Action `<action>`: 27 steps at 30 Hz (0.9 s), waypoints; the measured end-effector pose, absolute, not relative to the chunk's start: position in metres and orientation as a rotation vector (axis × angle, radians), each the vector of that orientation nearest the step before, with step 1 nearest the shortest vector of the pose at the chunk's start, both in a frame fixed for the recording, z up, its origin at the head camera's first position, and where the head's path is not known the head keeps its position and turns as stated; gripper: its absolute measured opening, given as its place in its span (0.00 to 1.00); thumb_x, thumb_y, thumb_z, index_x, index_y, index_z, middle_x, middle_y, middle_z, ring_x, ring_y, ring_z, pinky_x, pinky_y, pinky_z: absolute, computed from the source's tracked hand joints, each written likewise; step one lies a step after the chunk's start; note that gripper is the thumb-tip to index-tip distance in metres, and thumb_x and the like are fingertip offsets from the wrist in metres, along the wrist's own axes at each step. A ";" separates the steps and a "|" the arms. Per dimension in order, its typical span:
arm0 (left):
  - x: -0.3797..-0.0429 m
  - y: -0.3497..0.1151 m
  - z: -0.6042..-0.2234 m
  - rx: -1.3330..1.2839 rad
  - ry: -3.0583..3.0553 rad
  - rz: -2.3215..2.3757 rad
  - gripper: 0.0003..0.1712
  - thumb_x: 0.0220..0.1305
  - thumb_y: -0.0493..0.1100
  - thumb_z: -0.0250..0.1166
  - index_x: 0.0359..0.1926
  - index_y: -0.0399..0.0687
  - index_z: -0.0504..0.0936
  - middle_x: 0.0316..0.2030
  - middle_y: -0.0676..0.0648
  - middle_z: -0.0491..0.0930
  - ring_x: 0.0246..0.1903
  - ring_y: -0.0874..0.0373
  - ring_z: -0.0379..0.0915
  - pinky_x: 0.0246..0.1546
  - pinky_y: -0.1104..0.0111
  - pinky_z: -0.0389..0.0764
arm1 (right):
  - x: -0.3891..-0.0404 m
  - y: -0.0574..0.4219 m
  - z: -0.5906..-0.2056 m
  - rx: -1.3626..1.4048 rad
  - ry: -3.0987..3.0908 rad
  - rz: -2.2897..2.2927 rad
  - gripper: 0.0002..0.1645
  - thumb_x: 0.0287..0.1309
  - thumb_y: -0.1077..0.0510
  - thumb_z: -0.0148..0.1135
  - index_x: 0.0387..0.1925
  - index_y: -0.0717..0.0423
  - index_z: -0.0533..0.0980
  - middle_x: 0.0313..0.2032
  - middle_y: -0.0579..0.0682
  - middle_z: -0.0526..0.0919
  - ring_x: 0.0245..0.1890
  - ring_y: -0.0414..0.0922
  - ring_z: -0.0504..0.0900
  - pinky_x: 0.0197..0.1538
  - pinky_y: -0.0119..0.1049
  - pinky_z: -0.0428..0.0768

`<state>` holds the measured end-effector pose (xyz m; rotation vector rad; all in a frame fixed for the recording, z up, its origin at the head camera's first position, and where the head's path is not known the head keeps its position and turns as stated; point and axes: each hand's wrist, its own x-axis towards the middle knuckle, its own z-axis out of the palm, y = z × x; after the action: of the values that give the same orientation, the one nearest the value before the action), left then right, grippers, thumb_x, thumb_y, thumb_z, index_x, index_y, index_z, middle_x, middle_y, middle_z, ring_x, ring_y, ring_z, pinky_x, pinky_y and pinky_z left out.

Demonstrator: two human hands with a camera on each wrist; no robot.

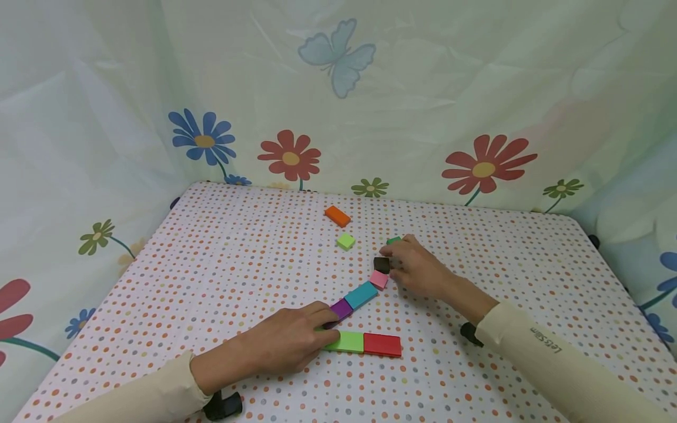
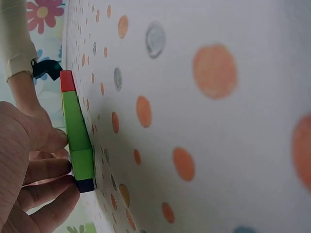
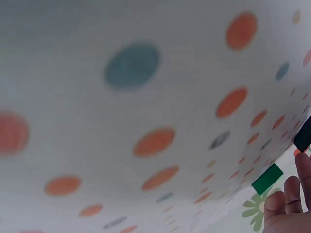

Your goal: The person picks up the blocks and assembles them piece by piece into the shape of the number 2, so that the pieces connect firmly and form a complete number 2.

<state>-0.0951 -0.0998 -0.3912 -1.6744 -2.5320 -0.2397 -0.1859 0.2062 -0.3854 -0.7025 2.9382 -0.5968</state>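
My left hand (image 1: 293, 338) rests at the left end of two meeting rows of flat blocks. Its fingertips touch the purple block (image 1: 342, 308) and the light green block (image 1: 346, 341), and in the left wrist view a dark block (image 2: 85, 185); it covers the corner where the rows meet. A red block (image 1: 382, 345) continues the lower row. A blue block (image 1: 361, 295) and a pink block (image 1: 378, 279) extend the slanting row. At its upper end my right hand (image 1: 420, 267) pinches a black block (image 1: 381, 265). Just beyond those fingers lies a green block (image 1: 394, 240), partly covered.
Farther back lie a lime green square block (image 1: 346, 241) and an orange block (image 1: 337, 216). The dotted cloth (image 1: 254, 247) covers the table, with a flowered curtain (image 1: 402, 106) behind. Dark wrist straps (image 1: 224, 405) sit under both forearms.
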 end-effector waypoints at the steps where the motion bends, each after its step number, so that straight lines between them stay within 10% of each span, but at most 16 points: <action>1: -0.095 -0.100 -0.391 -1.674 -2.530 -0.239 0.08 0.71 0.42 0.61 0.48 0.55 0.83 0.58 0.50 0.79 0.61 0.58 0.71 0.51 0.69 0.82 | -0.186 0.207 -0.385 -0.706 2.943 -0.593 0.25 0.62 0.65 0.68 0.60 0.59 0.76 0.56 0.52 0.81 0.52 0.48 0.70 0.51 0.45 0.79; 27: -0.095 -0.099 -0.390 -1.676 -2.530 -0.250 0.07 0.70 0.42 0.63 0.47 0.55 0.82 0.57 0.51 0.80 0.59 0.58 0.72 0.49 0.70 0.82 | -0.211 0.214 -0.370 -0.418 2.975 -0.583 0.31 0.62 0.70 0.61 0.67 0.57 0.71 0.65 0.57 0.73 0.61 0.54 0.66 0.61 0.56 0.76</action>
<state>-0.0949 -0.0994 -0.3904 -1.6764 -2.5295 -0.2495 -0.2111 0.2141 -0.3703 -0.4180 2.9755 -0.5829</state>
